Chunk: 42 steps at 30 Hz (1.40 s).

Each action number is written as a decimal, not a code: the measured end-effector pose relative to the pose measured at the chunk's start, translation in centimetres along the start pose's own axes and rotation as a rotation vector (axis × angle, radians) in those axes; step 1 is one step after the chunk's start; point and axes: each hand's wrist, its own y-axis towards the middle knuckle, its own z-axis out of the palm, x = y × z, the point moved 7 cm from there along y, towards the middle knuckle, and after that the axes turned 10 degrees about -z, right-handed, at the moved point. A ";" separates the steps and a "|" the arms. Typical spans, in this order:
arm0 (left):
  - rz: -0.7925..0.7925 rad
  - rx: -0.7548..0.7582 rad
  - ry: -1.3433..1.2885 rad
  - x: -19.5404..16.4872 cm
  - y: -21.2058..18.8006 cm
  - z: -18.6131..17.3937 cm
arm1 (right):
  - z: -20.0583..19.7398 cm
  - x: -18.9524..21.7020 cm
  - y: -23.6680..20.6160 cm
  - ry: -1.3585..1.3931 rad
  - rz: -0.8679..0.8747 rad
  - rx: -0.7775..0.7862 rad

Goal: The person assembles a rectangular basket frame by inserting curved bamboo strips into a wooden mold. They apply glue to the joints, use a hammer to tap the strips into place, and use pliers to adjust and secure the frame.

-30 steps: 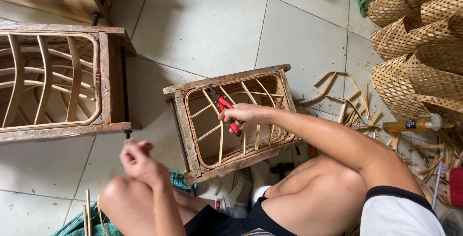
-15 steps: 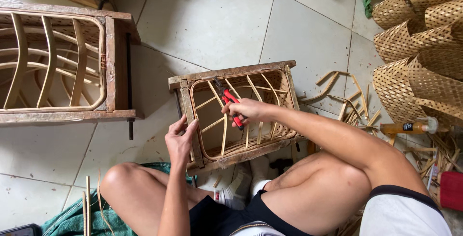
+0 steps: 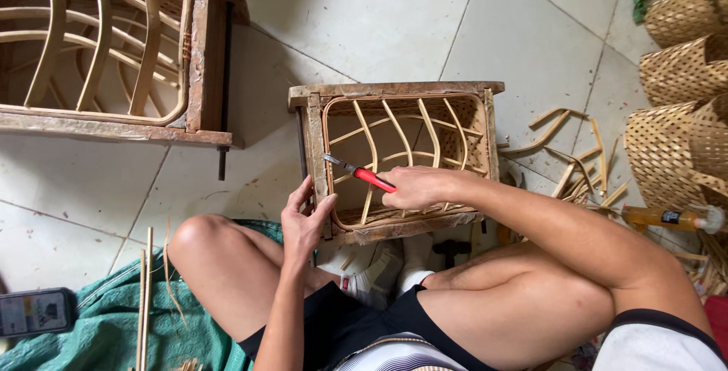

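A small wooden frame (image 3: 394, 90), with a half-built basket of bent cane ribs (image 3: 402, 158) set inside it, is being kept on the tiled floor (image 3: 364, 14) just in front of the crossed legs, where both arms are reaching it without stretching. The left hand (image 3: 305, 219) is being pressed against the near left post of the frame, fingers curled around the wood; the form is probably being steadied in this way against the push of the tool. A red-handled cutting tool (image 3: 362, 175) is being grasped in the right hand (image 3: 417, 187), which is clenched around the handle, and its metal tip is being pointed at the upper left corner of the cane rim, close to the inner edge of the frame. Whether the tip is touching the cane cannot be told.

A larger wooden frame (image 3: 114, 52) with similar ribs is being left on its side at the upper left, well apart from the work. Loose cane offcuts (image 3: 569, 158) are lying scattered to the right of the small frame, and woven baskets (image 3: 682, 75) are being stacked along the right edge. A yellow bottle (image 3: 667, 218) is lying near them. A green cloth (image 3: 98, 310) is being sat upon, with thin cane strips (image 3: 144, 295) and a dark handheld device (image 3: 34, 312) resting on it at the lower left.
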 end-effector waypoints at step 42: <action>0.296 0.131 -0.372 -10.2 10.7 2.0 | -0.3 -3.6 4.5 0.915 -0.175 -0.122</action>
